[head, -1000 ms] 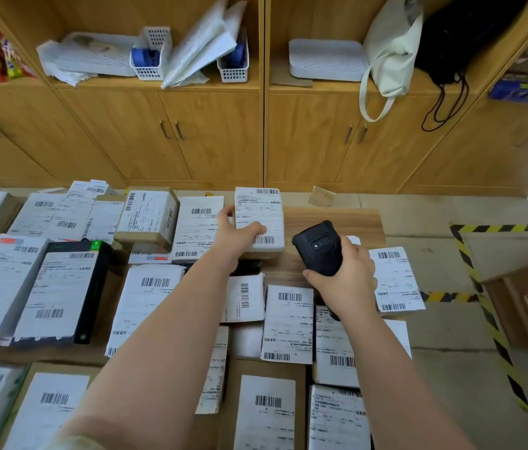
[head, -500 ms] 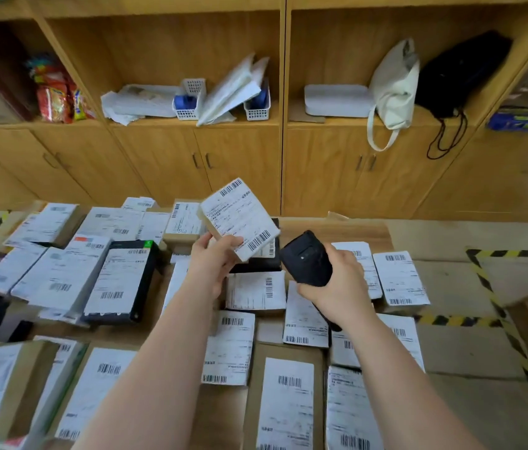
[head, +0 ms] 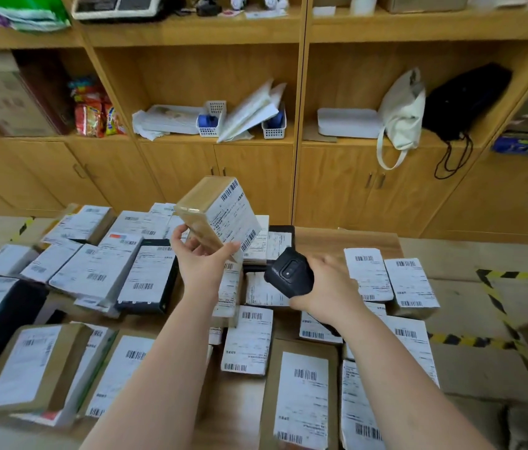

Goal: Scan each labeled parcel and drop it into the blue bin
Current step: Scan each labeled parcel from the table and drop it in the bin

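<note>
Scanning is seemingly barely getting going: the left hand (head: 202, 264) is gripping a parcel (head: 220, 219), tilted above the desk (head: 317, 238), while the right hand (head: 327, 287) is clasping the black scanner (head: 289, 277) just beside it. Many labeled parcels (head: 246, 341) are waiting below; no blue bin is showing.

Both forearms (head: 158, 362) are bare right down to the lower edge; the left hand (head: 197, 258) and right hand (head: 330, 287) are bare too, nails seemingly short, though blurred.
</note>
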The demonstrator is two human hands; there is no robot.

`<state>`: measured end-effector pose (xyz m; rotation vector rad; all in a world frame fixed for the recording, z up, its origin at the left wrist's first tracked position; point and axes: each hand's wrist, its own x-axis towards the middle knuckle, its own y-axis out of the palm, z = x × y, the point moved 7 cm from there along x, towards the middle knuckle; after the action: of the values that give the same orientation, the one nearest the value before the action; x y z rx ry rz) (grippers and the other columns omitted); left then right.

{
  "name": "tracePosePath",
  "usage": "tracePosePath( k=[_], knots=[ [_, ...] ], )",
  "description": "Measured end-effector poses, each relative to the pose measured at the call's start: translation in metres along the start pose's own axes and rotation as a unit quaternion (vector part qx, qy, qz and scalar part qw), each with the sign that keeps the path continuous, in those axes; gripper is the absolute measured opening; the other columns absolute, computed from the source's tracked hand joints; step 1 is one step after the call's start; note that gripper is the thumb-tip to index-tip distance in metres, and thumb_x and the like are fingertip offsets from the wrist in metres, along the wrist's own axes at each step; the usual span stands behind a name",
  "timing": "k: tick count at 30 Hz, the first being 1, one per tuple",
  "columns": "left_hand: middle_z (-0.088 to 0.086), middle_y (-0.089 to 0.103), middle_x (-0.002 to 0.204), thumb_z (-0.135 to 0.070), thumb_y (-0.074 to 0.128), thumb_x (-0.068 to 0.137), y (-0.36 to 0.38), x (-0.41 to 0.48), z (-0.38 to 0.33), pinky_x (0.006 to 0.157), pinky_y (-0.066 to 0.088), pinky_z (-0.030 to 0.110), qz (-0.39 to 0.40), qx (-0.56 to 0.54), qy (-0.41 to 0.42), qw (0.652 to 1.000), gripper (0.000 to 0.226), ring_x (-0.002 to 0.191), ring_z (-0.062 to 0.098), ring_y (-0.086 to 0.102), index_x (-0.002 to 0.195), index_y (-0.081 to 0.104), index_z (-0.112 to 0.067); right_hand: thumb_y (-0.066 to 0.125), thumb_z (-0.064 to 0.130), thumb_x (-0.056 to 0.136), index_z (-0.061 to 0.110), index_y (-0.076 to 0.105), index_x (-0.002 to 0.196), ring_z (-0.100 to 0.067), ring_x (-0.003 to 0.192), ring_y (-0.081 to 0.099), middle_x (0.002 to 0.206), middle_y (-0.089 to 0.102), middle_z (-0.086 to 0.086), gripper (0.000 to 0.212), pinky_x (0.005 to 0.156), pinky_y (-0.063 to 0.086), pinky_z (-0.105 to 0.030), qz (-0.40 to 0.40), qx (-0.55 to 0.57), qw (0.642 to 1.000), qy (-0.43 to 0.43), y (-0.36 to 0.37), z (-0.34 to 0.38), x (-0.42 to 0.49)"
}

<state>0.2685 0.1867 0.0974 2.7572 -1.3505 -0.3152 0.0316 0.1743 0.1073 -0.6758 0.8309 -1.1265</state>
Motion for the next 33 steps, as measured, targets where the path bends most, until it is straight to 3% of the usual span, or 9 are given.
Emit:
tracePosePath(
  k=[7,11,16,23,26,30,33],
  knots=[
    [-0.002,0.057,0.12,-0.004,0.089,0.066,-0.015,0.005,-0.005,0.097,0.053,0.041,0.002,0.017,0.0,1.0,0.099,0.112,0.013,0.063,0.141,0.029,-0.032,0.079,0.036,0.07,0.03,0.051,0.131,-0.022,0.119,0.042,0.123,0.045,0.003,0.067,0.083,0.037,-0.033,-0.005,-0.011,1.0,0.002,0.002,0.013,-0.007],
    [-0.002,0.058,0.116,-0.004,0.088,0.067,-0.02,0.007,-0.008,0.087,0.053,0.032,-0.001,0.025,-0.002,1.0,0.096,0.107,0.011,0.064,0.139,0.03,-0.032,0.079,0.034,0.07,0.029,0.052,0.129,-0.021,0.12,0.041,0.123,0.044,0.003,0.065,0.085,0.038,-0.034,-0.008,-0.005,1.0,0.007,0.001,0.018,-0.01],
    [-0.008,0.055,0.108,-0.001,0.086,0.07,-0.028,0.01,-0.014,0.069,0.045,0.018,-0.003,0.04,-0.006,0.999,0.093,0.098,0.002,0.062,0.139,0.03,-0.03,0.078,0.036,0.074,0.028,0.047,0.137,-0.023,0.126,0.037,0.132,0.043,0.002,0.07,0.081,0.027,-0.033,-0.009,-0.022,1.0,0.013,0.006,0.027,-0.016],
    [-0.007,0.057,0.109,-0.004,0.087,0.069,-0.038,0.016,-0.015,0.081,0.05,0.026,0.016,0.052,-0.018,0.998,0.091,0.1,0.007,0.063,0.136,0.031,-0.031,0.08,0.036,0.07,0.031,0.048,0.134,-0.023,0.12,0.038,0.118,0.042,0.003,0.071,0.08,0.031,-0.036,-0.011,-0.032,0.999,0.033,0.02,0.038,-0.017],
    [-0.003,0.062,0.11,-0.009,0.088,0.069,-0.042,0.02,-0.013,0.09,0.052,0.035,0.018,0.053,-0.038,0.998,0.09,0.101,0.012,0.066,0.136,0.032,-0.03,0.082,0.037,0.069,0.031,0.049,0.132,-0.024,0.12,0.039,0.112,0.039,0.004,0.071,0.089,0.038,-0.038,-0.025,-0.019,0.999,0.044,0.023,0.038,-0.018],
    [-0.004,0.065,0.117,-0.018,0.088,0.07,-0.032,0.015,0.005,0.1,0.051,0.043,0.048,-0.004,-0.125,0.991,0.089,0.105,0.015,0.066,0.14,0.034,-0.023,0.079,0.037,0.064,0.034,0.051,0.125,-0.026,0.117,0.045,0.115,0.044,0.003,0.067,0.094,0.045,-0.045,-0.094,0.029,0.992,0.084,0.024,0.023,-0.024],
    [-0.003,0.066,0.115,-0.022,0.083,0.078,-0.007,-0.002,0.027,0.091,0.054,0.037,0.111,0.006,-0.183,0.977,0.074,0.1,0.014,0.068,0.136,0.039,-0.023,0.075,0.038,0.062,0.035,0.047,0.126,-0.028,0.117,0.046,0.118,0.046,0.001,0.07,0.093,0.048,-0.049,-0.166,0.066,0.974,0.141,0.02,-0.004,-0.041]
  ],
)
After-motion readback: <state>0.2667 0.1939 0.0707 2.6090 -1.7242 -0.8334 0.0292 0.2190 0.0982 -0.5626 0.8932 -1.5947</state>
